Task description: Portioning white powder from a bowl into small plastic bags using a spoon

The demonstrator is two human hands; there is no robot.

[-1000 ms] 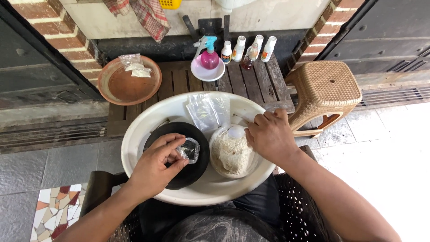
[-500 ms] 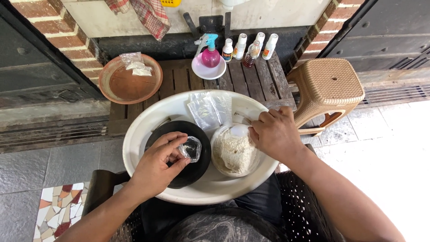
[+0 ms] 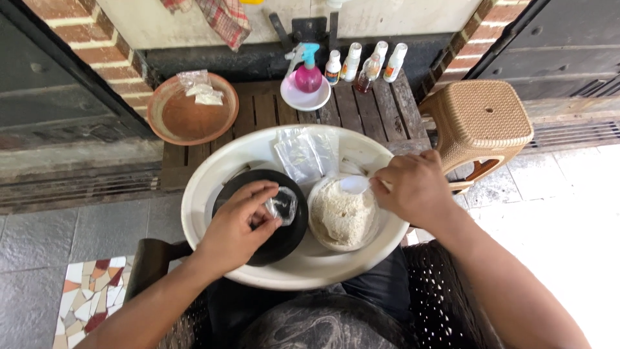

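Left hand [image 3: 236, 229] pinched a small clear pouch [image 3: 282, 207] over the black dish [image 3: 290, 236], while right hand [image 3: 413, 187], just right of it, gripped a white spoon [image 3: 355, 184] above the powder bowl [image 3: 342, 216]

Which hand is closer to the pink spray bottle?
Right. The right hand sits below the spray bottle; the left hand is lower still, over the black dish.

Basin [image 3: 213, 174] crowded — bare slats [image 3: 258, 110] beyond it
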